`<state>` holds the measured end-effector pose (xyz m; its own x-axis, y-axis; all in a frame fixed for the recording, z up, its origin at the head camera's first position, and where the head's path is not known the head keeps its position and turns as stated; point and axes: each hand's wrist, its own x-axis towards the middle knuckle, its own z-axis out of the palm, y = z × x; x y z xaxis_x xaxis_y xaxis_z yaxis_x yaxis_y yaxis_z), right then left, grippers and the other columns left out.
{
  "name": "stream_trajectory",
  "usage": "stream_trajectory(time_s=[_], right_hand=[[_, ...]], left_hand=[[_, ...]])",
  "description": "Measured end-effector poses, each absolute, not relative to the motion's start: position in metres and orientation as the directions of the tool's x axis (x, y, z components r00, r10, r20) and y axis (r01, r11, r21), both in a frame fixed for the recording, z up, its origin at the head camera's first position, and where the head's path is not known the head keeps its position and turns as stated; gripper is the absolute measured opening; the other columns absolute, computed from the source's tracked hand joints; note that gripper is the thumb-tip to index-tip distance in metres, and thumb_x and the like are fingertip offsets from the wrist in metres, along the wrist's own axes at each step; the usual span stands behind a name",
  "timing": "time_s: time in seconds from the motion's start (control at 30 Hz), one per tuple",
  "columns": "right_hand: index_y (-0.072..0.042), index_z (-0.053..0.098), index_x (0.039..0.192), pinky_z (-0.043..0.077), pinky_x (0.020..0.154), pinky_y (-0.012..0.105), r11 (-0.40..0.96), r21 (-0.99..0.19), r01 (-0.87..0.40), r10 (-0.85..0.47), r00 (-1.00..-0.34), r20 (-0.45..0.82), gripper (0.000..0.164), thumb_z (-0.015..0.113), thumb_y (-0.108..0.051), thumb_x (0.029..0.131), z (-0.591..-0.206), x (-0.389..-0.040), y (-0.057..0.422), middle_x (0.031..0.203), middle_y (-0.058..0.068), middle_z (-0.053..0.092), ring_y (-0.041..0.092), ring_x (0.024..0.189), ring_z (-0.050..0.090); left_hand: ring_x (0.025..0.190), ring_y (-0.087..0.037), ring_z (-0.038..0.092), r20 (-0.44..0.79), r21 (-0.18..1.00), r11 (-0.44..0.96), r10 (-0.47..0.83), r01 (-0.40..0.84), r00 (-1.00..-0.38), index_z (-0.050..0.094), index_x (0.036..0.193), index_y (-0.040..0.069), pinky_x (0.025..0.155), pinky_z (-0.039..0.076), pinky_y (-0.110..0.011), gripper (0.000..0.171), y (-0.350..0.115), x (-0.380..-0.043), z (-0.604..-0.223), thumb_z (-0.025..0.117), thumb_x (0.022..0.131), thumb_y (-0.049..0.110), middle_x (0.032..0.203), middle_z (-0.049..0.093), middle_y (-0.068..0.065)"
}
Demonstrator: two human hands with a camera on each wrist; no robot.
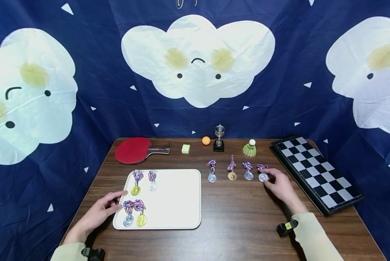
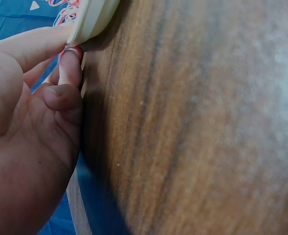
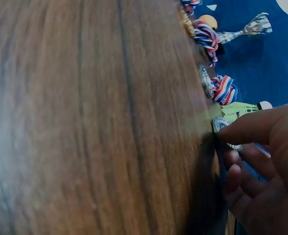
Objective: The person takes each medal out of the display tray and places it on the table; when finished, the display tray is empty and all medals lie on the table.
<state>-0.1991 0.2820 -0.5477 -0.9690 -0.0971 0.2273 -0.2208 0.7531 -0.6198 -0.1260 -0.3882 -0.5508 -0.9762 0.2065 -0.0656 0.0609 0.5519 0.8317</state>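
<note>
In the head view my right hand (image 1: 279, 184) pinches the silver medal (image 1: 263, 177) at the right end of a row. The right wrist view has the thumb over the face of this medal (image 3: 221, 124), partly hiding it. To its left lie another silver medal (image 1: 248, 175), a bronze-coloured medal (image 1: 232, 175) and one more silver medal (image 1: 212, 177), all with bunched striped ribbons. My left hand (image 1: 100, 214) grips the left rim of the white tray (image 1: 172, 199). On that tray lie gold medals (image 1: 135, 190) and silver medals (image 1: 153, 186).
Along the back are a red table tennis paddle (image 1: 133, 150), a pale green block (image 1: 185, 148), an orange ball (image 1: 206, 140), a small trophy cup (image 1: 219, 137) and a shuttlecock (image 1: 249, 148). A chessboard (image 1: 317, 174) slants along the right side of the wooden table (image 1: 234, 224).
</note>
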Motion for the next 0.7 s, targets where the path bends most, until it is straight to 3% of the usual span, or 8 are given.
stream_trajectory(time_s=[0.17, 0.33, 0.57, 0.7], right_hand=[[-0.002, 0.065, 0.115, 0.037, 0.094, 0.054, 0.792, -0.566, -0.229, -0.115, -0.966, 0.231, 0.036, 0.070, -0.002, 0.079, -0.548, -0.198, 0.281, 0.118, 0.020, 0.058, 0.039, 0.112, 0.052], [-0.004, 0.066, 0.113, 0.037, 0.091, 0.054, 0.790, -0.553, -0.266, -0.113, -0.949, 0.295, 0.034, 0.070, -0.005, 0.079, -0.550, -0.197, 0.281, 0.114, 0.019, 0.057, 0.036, 0.108, 0.051], [-0.007, 0.064, 0.105, 0.035, 0.087, 0.050, 0.786, -0.585, -0.198, 0.050, -0.924, 0.380, 0.026, 0.071, -0.009, 0.080, -0.545, -0.193, 0.255, 0.108, 0.013, 0.054, 0.032, 0.103, 0.047], [-0.011, 0.067, 0.100, 0.035, 0.087, 0.047, 0.747, -0.582, -0.321, -0.017, -0.884, 0.467, 0.023, 0.071, -0.008, 0.078, -0.538, -0.196, 0.217, 0.103, 0.007, 0.057, 0.028, 0.100, 0.049]], left_hand=[[0.083, -0.016, 0.045, -0.085, 0.827, 0.561, 0.195, 0.040, -0.977, 0.055, 0.131, 0.017, 0.067, 0.039, -0.024, 0.044, -0.386, -0.125, -0.547, 0.067, 0.089, 0.020, 0.105, 0.047, -0.010], [0.084, -0.016, 0.045, -0.093, 0.831, 0.556, 0.193, 0.031, -0.977, 0.055, 0.132, 0.019, 0.067, 0.039, -0.025, 0.045, -0.384, -0.124, -0.544, 0.067, 0.089, 0.025, 0.105, 0.047, -0.010], [0.083, -0.015, 0.045, -0.066, 0.833, 0.551, 0.206, 0.060, -0.976, 0.055, 0.131, 0.017, 0.067, 0.039, -0.025, 0.043, -0.385, -0.124, -0.544, 0.067, 0.090, 0.020, 0.104, 0.047, -0.012], [0.083, -0.015, 0.045, -0.051, 0.841, 0.536, 0.209, 0.071, -0.977, 0.056, 0.131, 0.017, 0.067, 0.039, -0.025, 0.043, -0.386, -0.123, -0.545, 0.067, 0.089, 0.020, 0.104, 0.048, -0.012]])
